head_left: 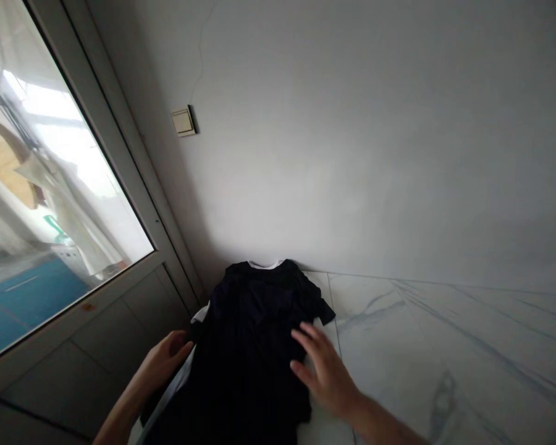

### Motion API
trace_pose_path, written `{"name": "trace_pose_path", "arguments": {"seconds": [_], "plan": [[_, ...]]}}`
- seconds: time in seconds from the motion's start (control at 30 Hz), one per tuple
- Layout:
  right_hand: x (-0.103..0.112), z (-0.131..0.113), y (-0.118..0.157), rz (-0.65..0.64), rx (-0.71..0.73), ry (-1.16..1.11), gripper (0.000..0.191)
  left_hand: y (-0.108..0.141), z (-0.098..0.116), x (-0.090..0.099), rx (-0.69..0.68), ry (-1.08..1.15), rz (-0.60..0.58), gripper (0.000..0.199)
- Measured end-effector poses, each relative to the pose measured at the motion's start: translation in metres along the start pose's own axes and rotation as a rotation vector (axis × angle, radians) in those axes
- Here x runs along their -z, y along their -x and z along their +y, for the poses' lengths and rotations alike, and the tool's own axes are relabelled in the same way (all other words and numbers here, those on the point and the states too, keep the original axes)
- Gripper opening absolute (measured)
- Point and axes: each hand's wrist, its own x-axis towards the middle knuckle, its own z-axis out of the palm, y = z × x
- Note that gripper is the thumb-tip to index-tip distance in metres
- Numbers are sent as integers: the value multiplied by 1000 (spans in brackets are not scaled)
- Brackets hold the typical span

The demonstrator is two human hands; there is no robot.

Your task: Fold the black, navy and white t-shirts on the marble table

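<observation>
A black T-shirt (254,346) with a white strip at its neckline lies spread on the tiled floor, collar toward the wall. Its short right-hand sleeve sticks out over the tiles. White cloth shows along its left edge. At that edge, my left hand (163,361) has thumb and fingers closed on the dark cloth, the fingertips partly hidden. My right hand (324,371) is over the shirt's right edge with fingers spread, holding nothing. Whether its fingertips touch the cloth I cannot tell. The shirt's lower end runs out of view.
A pale wall (352,154) with a light switch (183,122) rises behind the shirt. Close on the left stands a framed door (134,179) with a glass pane, and a blue cabinet (37,293) shows through it. White marbled floor tiles (408,352) extend to the right.
</observation>
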Motion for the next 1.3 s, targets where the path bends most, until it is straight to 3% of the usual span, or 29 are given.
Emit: {"name": "trace_pose_path", "arguments": {"seconds": [0.07,0.1,0.23,0.33,0.43,0.63,0.8,0.87,0.97,1.1,1.13,1.2,1.3], "plan": [[-10,22,-33,8,-295,171,80,-27,-1,-24,-45,-84,52,79],[-18,28,-47,-27,-357,231,84,-39,-1,-37,-63,-120,31,84],[-68,17,-83,-121,-334,350,79,-68,-11,-69,-70,-203,-60,83],[-97,-8,-94,-107,-301,371,77,-75,-28,-65,-106,-235,-51,66],[-108,-25,-104,-133,-278,379,76,-79,-38,-51,-127,-253,-47,55],[-99,-30,-112,-205,-279,349,76,-83,-37,-38,-27,-293,54,51],[-65,-15,-107,-154,-190,279,57,-85,-39,-37,-3,-335,36,47],[-51,-9,-116,-67,-174,257,43,-92,-25,-38,34,-366,123,44],[-42,-4,-144,9,-123,210,34,-115,14,-45,5,-353,233,51],[-53,2,-184,-91,-24,189,60,-160,63,-63,-44,-367,189,66],[-57,5,-190,-125,-34,182,58,-170,69,-68,-29,-382,169,70],[-63,13,-196,-128,-91,147,36,-187,72,-74,6,-385,114,70],[-63,30,-190,36,-150,27,12,-202,64,-73,18,-347,76,50]]}}
